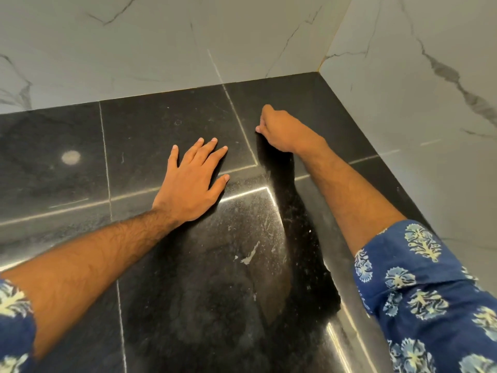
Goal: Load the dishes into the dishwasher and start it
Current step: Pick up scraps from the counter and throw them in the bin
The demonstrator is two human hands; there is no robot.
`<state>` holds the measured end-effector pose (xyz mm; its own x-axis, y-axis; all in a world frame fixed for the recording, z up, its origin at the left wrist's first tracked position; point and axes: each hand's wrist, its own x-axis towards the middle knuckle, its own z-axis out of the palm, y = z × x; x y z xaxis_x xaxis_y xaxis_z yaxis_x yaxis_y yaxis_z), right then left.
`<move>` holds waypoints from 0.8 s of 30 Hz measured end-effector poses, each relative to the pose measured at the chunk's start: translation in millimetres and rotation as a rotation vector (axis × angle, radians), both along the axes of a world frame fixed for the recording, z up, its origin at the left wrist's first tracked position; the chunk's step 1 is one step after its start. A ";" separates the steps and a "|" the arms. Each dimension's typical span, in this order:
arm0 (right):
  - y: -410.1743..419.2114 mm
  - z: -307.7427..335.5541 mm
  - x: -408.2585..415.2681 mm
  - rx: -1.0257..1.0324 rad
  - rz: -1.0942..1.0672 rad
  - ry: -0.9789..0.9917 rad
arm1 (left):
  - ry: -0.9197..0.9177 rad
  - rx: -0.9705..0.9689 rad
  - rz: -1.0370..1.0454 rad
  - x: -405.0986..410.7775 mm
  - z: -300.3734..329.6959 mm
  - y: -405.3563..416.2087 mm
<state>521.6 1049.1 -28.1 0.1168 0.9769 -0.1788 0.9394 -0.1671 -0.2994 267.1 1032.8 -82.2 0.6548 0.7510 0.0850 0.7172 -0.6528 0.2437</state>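
No dish and no dishwasher are in the head view. My left hand lies flat on a black stone countertop with its fingers straight and spread. To its right, my right hand rests on the same counter with its fingers curled under, knuckles up, and nothing visible in it. Both forearms reach in from the bottom corners, with blue flower-print sleeves rolled up.
White marble-look wall tiles close the counter at the back and on the right, meeting in a corner at the upper right. Pale grout lines cross the black slabs. A round whitish spot marks the counter at the left.
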 end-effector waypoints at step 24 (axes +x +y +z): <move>-412.9 52.7 -348.9 0.671 -1.242 2.049 | -0.242 -0.523 -0.439 -124.1 37.2 -155.6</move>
<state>172.7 636.2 24.6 0.5616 0.5850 -0.5852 -0.8184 0.2886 -0.4969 142.9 877.3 -45.1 0.9138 0.4047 -0.0332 0.3021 -0.6229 0.7216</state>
